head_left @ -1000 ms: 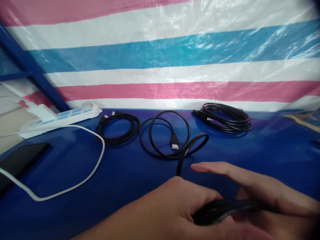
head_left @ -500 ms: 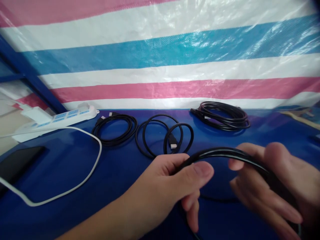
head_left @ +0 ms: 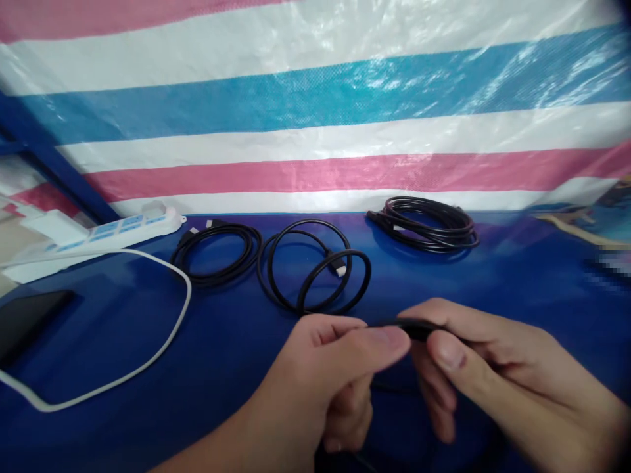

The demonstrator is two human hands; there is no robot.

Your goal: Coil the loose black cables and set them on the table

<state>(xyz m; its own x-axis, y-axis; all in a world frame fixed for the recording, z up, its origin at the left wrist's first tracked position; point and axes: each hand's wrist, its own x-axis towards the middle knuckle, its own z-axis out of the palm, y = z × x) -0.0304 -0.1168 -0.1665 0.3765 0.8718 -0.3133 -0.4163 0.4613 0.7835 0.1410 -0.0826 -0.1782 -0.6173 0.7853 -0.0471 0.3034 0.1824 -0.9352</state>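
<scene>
Between thumb and fingers, my left hand [head_left: 340, 374] is closed on a black cable [head_left: 411, 326]. My right hand [head_left: 473, 361] pinches the same cable a short way to the right, its thumb on top. Lower parts of the cable hang below the hands and are partly hidden by them. Just beyond my left hand, loose loops of black cable [head_left: 320, 222] lie on the blue table [head_left: 221, 368], with an HDMI-type plug [head_left: 338, 264] resting inside them. I cannot tell whether these loops join the held cable.
At the back right lies a coiled black cable [head_left: 428, 244]; another coil [head_left: 217, 281] with two plugs lies left of centre. A white power strip [head_left: 113, 230], a white cord [head_left: 180, 315] and a black phone-like slab [head_left: 32, 322] are on the left. A striped sheet [head_left: 315, 105] hangs behind.
My right hand has moved left towards my left hand and now pinches the cable. The exposed arc between the hands is shorter. Loose loops beyond have shifted, and the view has moved slightly.
</scene>
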